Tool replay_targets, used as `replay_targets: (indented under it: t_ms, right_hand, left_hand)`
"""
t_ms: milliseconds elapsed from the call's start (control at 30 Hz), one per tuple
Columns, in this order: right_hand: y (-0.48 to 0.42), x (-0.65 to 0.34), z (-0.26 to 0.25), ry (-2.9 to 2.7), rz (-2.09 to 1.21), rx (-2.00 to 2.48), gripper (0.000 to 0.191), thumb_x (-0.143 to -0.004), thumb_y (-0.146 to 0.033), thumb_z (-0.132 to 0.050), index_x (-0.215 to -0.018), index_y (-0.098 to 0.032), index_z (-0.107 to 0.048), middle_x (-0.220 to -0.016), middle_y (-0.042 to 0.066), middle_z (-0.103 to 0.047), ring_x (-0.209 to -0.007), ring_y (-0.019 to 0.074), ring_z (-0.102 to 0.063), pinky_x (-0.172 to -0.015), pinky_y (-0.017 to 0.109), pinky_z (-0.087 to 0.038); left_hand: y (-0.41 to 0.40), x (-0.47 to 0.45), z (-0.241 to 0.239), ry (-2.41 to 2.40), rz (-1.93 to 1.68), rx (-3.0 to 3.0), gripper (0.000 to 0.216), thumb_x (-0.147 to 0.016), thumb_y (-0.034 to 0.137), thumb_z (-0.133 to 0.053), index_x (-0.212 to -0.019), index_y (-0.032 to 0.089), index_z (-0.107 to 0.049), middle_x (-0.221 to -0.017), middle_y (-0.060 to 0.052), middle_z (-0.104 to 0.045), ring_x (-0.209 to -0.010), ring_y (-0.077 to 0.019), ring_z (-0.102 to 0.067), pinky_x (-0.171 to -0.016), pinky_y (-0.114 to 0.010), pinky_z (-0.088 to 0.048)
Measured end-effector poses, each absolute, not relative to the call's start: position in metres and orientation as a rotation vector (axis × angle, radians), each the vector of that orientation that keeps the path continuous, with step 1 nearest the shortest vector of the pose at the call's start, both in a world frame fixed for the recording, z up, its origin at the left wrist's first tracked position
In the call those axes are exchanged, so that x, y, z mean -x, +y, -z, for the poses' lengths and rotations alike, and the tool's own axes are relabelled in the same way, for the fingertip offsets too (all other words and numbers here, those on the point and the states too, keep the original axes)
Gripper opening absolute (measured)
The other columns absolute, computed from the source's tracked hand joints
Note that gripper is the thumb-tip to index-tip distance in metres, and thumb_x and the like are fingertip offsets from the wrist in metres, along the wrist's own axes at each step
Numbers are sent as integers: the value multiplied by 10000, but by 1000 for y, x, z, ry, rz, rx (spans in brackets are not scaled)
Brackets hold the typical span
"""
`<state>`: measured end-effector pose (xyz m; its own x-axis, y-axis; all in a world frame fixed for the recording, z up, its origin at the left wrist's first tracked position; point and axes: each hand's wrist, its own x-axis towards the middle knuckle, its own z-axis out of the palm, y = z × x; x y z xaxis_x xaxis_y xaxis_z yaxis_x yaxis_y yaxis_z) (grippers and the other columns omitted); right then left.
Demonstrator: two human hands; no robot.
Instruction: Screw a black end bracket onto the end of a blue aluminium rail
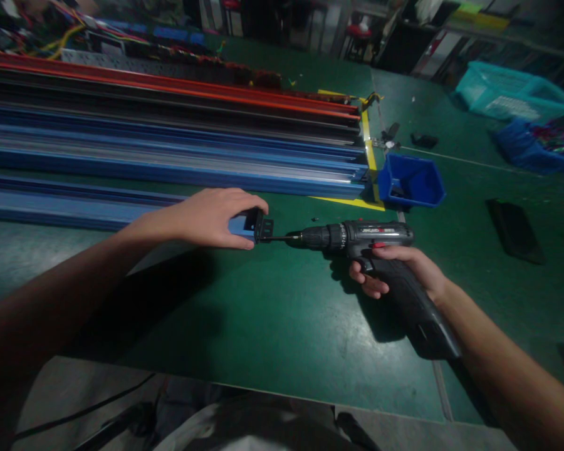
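Observation:
My left hand (214,217) is closed over the right end of a long blue rail (75,210) lying on the green table, and a black end cap (262,226) sits on that end. My right hand (397,269) grips the handle of a black cordless drill (357,238). The drill lies level, pointing left, and its bit tip touches the black end cap.
A stack of long blue, grey and orange rails (169,138) fills the back left of the table. A small blue bin (411,181) stands just right of the stack. A flat black piece (514,230) lies at right. Teal (507,94) and blue (540,147) baskets sit far right.

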<state>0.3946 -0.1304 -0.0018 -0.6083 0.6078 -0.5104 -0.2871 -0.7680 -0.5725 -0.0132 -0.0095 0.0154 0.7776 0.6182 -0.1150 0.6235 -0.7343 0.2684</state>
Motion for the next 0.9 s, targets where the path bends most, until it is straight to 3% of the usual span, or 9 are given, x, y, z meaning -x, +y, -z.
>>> replay_targets:
  t_ms: [900]
  right_hand:
    - [-130,-397,1,-711,-2335,1086,333,-969,-428,-701,-1078,-115,-731,-960,108,-715,-590,116,-498,-669,315,-557]
  left_hand:
    - [-5,16,-10,938,-3,-2673,741,-898,746,-675,-1496,314,-609,-1472,-81,-699,-1325,-342,-655,-1087,-417,-486]
